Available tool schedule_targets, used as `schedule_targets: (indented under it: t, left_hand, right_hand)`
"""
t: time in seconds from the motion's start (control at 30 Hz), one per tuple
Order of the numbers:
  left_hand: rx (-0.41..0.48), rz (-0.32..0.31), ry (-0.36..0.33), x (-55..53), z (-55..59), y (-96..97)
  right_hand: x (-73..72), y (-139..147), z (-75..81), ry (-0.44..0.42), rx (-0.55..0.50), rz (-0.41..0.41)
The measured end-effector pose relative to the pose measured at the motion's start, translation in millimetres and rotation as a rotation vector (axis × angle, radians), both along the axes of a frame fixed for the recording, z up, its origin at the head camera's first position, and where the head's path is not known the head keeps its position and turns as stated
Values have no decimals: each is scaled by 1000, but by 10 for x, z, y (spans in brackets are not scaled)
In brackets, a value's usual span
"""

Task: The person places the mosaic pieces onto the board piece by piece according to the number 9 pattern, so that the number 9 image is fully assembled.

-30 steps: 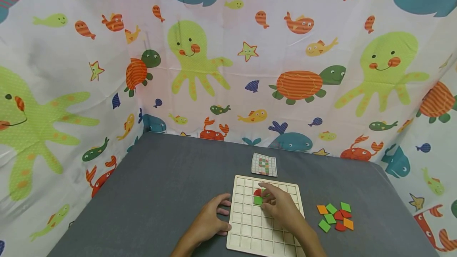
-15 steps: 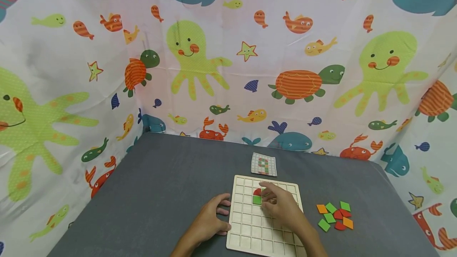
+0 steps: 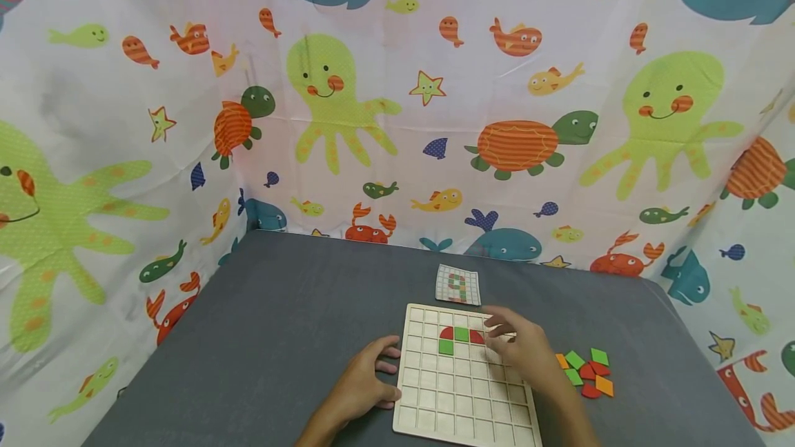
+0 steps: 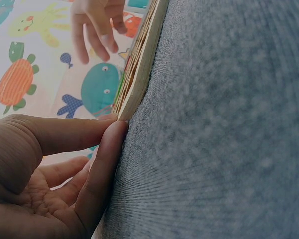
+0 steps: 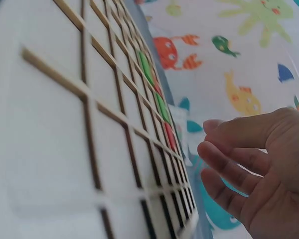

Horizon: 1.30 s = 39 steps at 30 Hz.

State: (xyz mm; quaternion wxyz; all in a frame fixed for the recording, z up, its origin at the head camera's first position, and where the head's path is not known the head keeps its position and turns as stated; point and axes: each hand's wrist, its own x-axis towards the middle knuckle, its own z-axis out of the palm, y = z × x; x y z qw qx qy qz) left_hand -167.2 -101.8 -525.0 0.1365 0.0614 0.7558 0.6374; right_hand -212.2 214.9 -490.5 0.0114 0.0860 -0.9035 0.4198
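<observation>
A wooden grid board point(image 3: 435, 399) lies on the table. My left hand point(image 3: 365, 378) rests at its left side, thumb and index fingertips touching the rim, also seen up close with the left hand point(image 4: 65, 169) in the left wrist view. Near the top of the grid sit a red rounded tile point(image 3: 447, 332), a green square tile point(image 3: 462, 334), another red rounded tile point(image 3: 476, 337), and a second green tile point(image 3: 446, 347) below the first red one. My right hand point(image 3: 524, 350) is over the board's upper right, fingers loosely bent; nothing shows between the fingertips point(image 5: 212, 125) in the right wrist view.
Loose green, red and orange tiles point(image 3: 586, 370) lie right of the board, partly behind my right forearm. A printed pattern card point(image 3: 457, 285) lies beyond the board's far edge. A sea-animal curtain point(image 3: 385, 143) borders the dark grey table point(image 3: 310, 309).
My right hand has moved right, off the tiles in the upper rows, and the green and second red tile there are uncovered. The left hand stays at the board's edge.
</observation>
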Motion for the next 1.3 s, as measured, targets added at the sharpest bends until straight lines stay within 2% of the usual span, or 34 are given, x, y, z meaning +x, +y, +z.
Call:
schedule_targets:
  t: [0.23, 0.5, 0.87, 1.07, 1.3]
  left_hand:
    - [-14, 3, 6, -6, -3, 4]
    - [-14, 2, 13, -5, 11, -4]
    - [-9, 4, 8, 5, -1, 9]
    - [-13, 8, -1, -3, 5, 11]
    - [-19, 16, -1, 0, 1, 12]
  right_hand:
    - [-20, 308, 13, 45, 49, -74]
    - [13, 626, 20, 122, 58, -127]
    - [57, 966, -10, 62, 86, -222]
    - [84, 1131, -42, 44, 55, -264]
    - [136, 1283, -44, 68, 30, -312]
